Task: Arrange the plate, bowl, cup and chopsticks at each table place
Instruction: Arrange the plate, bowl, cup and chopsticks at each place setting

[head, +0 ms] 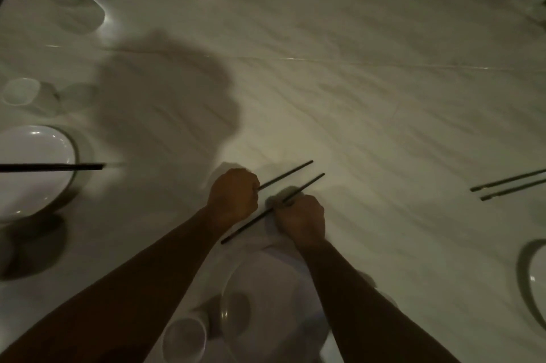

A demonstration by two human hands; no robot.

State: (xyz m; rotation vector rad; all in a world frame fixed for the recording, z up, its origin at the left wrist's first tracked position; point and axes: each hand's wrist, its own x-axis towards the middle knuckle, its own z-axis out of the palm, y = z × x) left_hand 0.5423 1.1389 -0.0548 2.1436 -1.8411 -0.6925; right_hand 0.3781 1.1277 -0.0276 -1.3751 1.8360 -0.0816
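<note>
Over the pale marble table, my left hand (233,195) is closed around one dark chopstick (291,174) whose tip points up and to the right. My right hand (301,219) grips a second dark chopstick (307,185), which runs diagonally from lower left to upper right. Both sticks lie roughly parallel, a small gap apart. Just below my hands sits a white plate (260,297), partly hidden by my right forearm. A white cup (184,339) stands at the plate's lower left.
At the left is a white bowl on a plate (32,167) with chopsticks (53,167) across it, and a small cup (20,90) behind. Another chopstick pair (511,183) and a plate rim (529,274) lie at the right. More settings sit at the far corners.
</note>
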